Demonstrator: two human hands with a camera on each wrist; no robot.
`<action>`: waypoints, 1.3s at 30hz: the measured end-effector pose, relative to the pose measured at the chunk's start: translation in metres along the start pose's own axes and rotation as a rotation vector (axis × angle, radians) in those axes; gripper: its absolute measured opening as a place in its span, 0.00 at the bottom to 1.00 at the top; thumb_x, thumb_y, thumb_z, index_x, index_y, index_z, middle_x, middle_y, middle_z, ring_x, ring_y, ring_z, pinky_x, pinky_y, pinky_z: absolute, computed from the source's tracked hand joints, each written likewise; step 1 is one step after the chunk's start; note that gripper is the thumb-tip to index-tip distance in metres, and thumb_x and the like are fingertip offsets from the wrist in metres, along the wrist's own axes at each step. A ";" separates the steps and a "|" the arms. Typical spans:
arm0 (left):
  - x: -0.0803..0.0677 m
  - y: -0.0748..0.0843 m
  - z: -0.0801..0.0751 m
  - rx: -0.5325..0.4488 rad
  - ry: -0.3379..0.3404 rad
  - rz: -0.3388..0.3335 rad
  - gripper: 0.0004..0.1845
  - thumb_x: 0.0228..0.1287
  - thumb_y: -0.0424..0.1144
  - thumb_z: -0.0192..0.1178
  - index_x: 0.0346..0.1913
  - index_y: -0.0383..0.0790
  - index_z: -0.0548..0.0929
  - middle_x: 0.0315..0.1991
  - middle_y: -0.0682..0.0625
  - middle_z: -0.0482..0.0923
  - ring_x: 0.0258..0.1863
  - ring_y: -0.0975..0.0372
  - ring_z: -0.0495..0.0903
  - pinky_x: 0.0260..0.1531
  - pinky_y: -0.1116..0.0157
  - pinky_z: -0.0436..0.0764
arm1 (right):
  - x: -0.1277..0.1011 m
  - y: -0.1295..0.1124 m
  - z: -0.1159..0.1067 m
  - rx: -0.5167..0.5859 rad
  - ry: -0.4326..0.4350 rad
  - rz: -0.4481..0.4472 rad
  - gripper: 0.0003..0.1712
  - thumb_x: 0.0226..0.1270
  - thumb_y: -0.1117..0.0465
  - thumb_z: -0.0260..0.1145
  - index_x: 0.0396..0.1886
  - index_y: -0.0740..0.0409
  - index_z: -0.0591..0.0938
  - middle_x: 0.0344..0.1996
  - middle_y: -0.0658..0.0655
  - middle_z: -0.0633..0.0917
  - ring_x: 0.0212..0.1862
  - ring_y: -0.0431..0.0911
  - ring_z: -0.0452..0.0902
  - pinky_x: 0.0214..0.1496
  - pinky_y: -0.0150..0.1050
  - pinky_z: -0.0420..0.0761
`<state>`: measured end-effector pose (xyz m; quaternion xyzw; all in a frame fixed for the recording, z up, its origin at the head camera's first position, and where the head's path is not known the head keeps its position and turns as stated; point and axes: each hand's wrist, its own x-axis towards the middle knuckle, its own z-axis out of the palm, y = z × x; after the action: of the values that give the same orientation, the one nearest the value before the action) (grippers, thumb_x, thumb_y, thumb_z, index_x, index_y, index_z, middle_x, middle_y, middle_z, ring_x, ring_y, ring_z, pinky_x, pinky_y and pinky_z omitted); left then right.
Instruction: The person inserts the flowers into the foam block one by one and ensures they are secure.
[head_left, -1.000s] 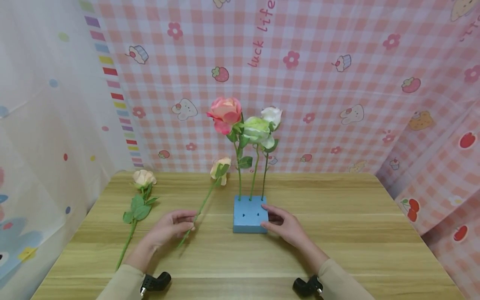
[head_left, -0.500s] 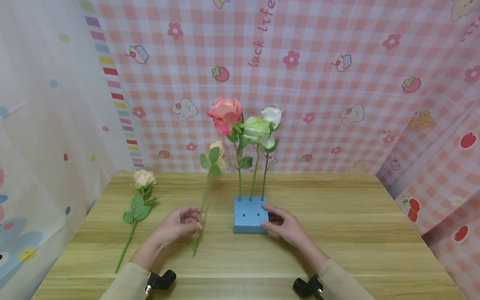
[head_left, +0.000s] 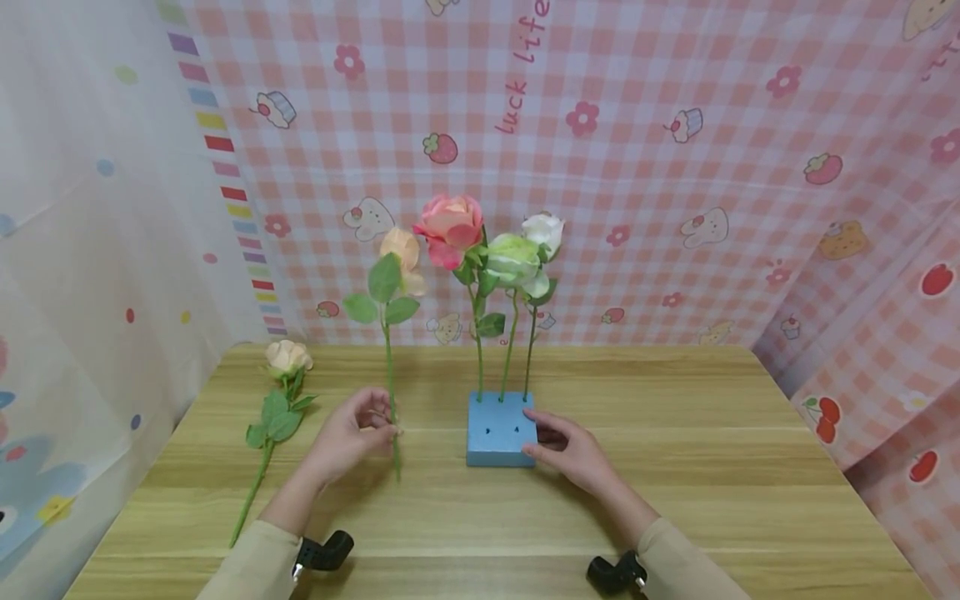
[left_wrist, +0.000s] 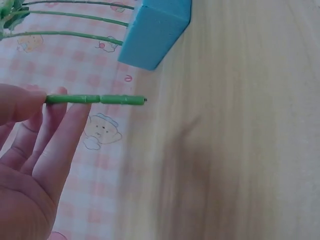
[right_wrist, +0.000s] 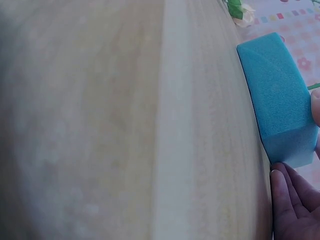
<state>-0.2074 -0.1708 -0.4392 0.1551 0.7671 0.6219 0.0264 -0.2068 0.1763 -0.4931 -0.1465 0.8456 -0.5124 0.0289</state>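
My left hand [head_left: 348,437] pinches the lower stem of a peach rose [head_left: 401,254] between thumb and fingers. The rose is upright, its bloom at the top, left of a blue foam block [head_left: 501,450]. In the left wrist view the cut stem end [left_wrist: 122,100] sticks out past the fingers, above the wood. My right hand [head_left: 573,452] grips the block's right side, thumb at the front corner and fingers behind. Standing in the block's back row are a pink rose [head_left: 450,229], a green-white rose [head_left: 513,260] and a white rose [head_left: 543,232]. Two holes show in its front row.
Another peach rose [head_left: 288,358] lies on the left of the wooden table [head_left: 675,467], its stem toward the near edge. A pink checked curtain [head_left: 637,167] hangs behind the table, and a white printed one [head_left: 90,250] on the left.
The peach rose in my left hand has swung from a rightward tilt to upright, its bloom rising and shifting left. That hand has moved slightly right and away from me. The right hand stays put.
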 end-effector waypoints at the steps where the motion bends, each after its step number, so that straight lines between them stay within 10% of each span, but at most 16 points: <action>1: 0.000 0.003 0.001 0.020 0.012 0.005 0.17 0.52 0.21 0.62 0.45 0.29 0.70 0.38 0.35 0.72 0.34 0.53 0.78 0.30 0.60 0.82 | 0.000 0.000 0.000 0.002 0.000 0.001 0.32 0.56 0.48 0.68 0.62 0.43 0.73 0.50 0.52 0.78 0.49 0.44 0.75 0.50 0.38 0.76; 12: -0.006 0.049 0.012 0.165 0.086 0.117 0.13 0.54 0.19 0.60 0.40 0.33 0.74 0.36 0.36 0.74 0.35 0.46 0.78 0.31 0.62 0.82 | 0.000 -0.002 0.000 0.015 -0.004 0.012 0.32 0.55 0.48 0.69 0.61 0.44 0.73 0.49 0.52 0.79 0.49 0.44 0.75 0.49 0.36 0.76; 39: 0.007 0.075 0.029 0.115 0.147 0.274 0.09 0.56 0.21 0.59 0.40 0.30 0.74 0.35 0.34 0.77 0.37 0.45 0.80 0.33 0.64 0.82 | 0.000 -0.001 0.000 0.022 -0.007 -0.016 0.32 0.56 0.48 0.69 0.61 0.45 0.73 0.50 0.53 0.78 0.49 0.46 0.75 0.51 0.41 0.75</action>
<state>-0.1918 -0.1283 -0.3723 0.2139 0.7729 0.5845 -0.1238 -0.2065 0.1761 -0.4926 -0.1546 0.8387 -0.5214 0.0293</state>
